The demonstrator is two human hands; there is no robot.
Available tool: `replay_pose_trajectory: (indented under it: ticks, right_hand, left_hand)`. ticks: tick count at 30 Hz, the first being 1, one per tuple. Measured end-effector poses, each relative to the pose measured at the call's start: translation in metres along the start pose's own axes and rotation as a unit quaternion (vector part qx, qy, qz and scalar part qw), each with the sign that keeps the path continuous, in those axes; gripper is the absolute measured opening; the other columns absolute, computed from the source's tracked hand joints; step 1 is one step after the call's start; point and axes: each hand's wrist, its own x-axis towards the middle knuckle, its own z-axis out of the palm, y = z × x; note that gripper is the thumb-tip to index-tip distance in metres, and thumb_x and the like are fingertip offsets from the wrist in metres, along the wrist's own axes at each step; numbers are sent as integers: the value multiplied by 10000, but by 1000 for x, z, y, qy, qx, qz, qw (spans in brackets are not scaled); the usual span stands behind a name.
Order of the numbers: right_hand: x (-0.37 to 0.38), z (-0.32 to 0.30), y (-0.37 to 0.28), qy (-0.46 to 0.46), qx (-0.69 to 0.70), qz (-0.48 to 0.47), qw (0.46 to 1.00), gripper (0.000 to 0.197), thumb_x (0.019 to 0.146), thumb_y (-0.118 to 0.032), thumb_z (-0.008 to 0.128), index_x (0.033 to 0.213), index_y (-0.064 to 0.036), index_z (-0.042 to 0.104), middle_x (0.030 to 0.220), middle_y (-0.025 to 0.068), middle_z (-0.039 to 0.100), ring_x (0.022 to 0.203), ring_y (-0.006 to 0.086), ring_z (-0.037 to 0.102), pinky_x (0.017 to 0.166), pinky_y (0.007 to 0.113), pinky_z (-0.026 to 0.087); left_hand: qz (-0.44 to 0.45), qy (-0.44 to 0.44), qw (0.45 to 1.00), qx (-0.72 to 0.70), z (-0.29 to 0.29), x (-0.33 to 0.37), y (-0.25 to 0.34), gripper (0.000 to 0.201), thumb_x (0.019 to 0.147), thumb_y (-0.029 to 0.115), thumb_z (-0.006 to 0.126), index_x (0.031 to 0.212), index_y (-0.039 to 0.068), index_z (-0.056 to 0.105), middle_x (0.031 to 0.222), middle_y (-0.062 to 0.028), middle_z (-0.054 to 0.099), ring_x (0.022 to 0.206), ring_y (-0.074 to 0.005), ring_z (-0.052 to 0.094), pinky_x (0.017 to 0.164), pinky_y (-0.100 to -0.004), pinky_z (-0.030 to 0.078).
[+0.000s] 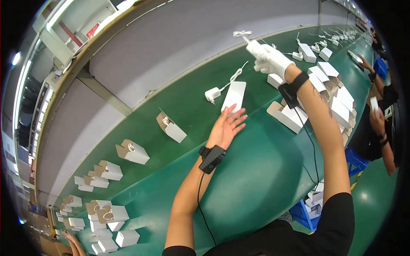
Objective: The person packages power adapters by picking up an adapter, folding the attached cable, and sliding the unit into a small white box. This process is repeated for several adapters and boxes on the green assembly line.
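My bare left hand point(224, 127) lies palm up with its fingers stretched apart, fingertips at the near end of a white box point(235, 94). Beside that box, on the green bench, is a white plug-in charger point(212, 94) with a bundled cable. My right hand point(273, 61), in a white glove, is closed round another white charger, whose tied cable point(242, 34) sticks out past the fingers. The glove hides much of that charger. Each wrist wears a black strapped device with a thin cord.
Open white cartons point(290, 116) pile up on the right. More chargers point(333, 40) line the far right. Upright boxes point(133, 152) with cables inside run down the left, near stacked boxes point(128, 238). A blue bin point(305, 216) holds white boxes below. Co-workers' hands point(376, 121) show at right.
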Motion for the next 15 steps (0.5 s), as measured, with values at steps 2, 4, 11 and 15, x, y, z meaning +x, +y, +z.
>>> replay_pose_trajectory:
  ticks: [2, 4, 11, 15]
  right_hand:
    - [-22, 12, 2, 46, -92, -61, 993, 293, 857, -145, 606, 1130, -100, 508, 806, 22, 550, 665, 112, 549, 575, 243, 462]
    - [-45, 12, 20, -9, -319, -286, 903, 260, 839, -132, 631, 1084, -88, 558, 857, 20, 540, 739, 121, 553, 583, 242, 458]
    - [-147, 48, 42, -23, -341, -291, 894, 328, 809, -70, 652, 1128, -62, 575, 948, 63, 556, 867, 159, 593, 694, 266, 495]
    - [-158, 76, 47, -13, 160, -248, 955, 442, 797, -119, 688, 1206, -52, 535, 961, 71, 555, 896, 175, 603, 729, 293, 502]
  left_hand:
    - [-10, -37, 999, -18, 6, 2, 5, 781, 904, 554, 504, 1455, 89, 206, 1389, -180, 421, 1217, -284, 485, 1021, -401, 379]
    - [12, -7, 986, -164, 38, 2, 12, 656, 929, 497, 497, 1412, 89, 319, 1250, -136, 513, 1086, -237, 546, 926, -357, 437]
    - [115, -173, 925, -317, -10, 13, 9, 432, 974, 381, 456, 1255, 60, 525, 813, -19, 515, 670, -119, 500, 614, -262, 450]
    - [33, -225, 912, -341, 2, 12, -21, 370, 971, 334, 466, 1187, 47, 556, 718, 6, 462, 584, -97, 442, 542, -249, 418]
